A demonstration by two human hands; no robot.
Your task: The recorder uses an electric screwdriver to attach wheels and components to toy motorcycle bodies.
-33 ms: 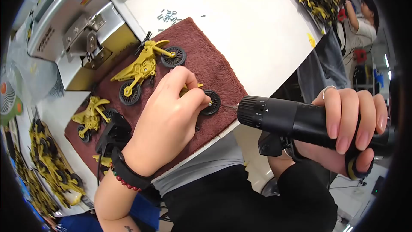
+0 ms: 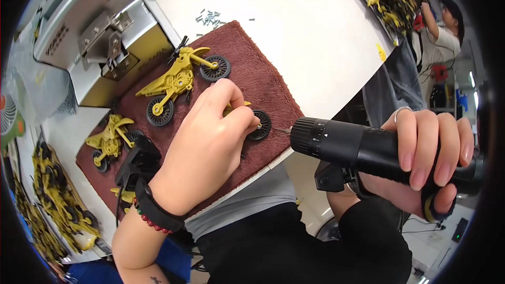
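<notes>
My left hand (image 2: 202, 142) is closed, thumb and forefinger pinched near the black spoked wheel (image 2: 260, 125) of a yellow toy motorcycle (image 2: 229, 109) on a brown cloth (image 2: 263, 84). Most of this toy is hidden under the hand. My right hand (image 2: 428, 147) wraps round a black electric screwdriver (image 2: 342, 143). Its thin bit points left at the wheel's hub; whether the tip touches it I cannot tell. Beyond my left hand lies another yellow toy motorcycle (image 2: 176, 80) with two black wheels. A third one (image 2: 110, 142) rests at the cloth's left side.
A metal machine (image 2: 100, 37) stands at the far left. Small screws (image 2: 210, 18) lie scattered on the white table (image 2: 300, 26) beyond the cloth. Trays of yellow parts sit at the left (image 2: 58, 194) and far right (image 2: 379, 0). A person (image 2: 444, 26) works at the far right.
</notes>
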